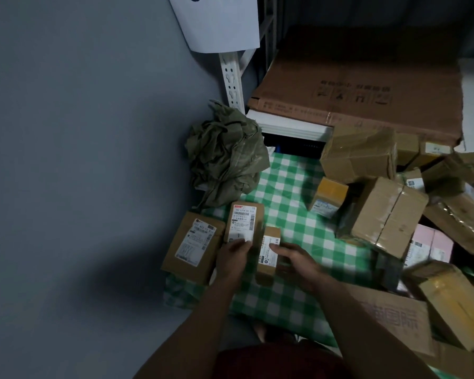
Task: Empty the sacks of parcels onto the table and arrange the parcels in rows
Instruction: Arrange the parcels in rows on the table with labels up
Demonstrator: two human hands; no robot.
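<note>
Three parcels (244, 228) in row left on table (298, 214), sack (225, 154) behind

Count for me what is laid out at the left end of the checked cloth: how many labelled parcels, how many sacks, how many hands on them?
Labelled brown parcels in the row: 3, the wide parcel, the tall parcel and the small parcel.
Crumpled green sack: 1.
Hands on parcels: 2, the left hand and the right hand.
Total: 6.

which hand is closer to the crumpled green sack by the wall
Left. The left hand rests on a labelled parcel just below the sack; the right hand lies farther right, on a smaller parcel.
</note>
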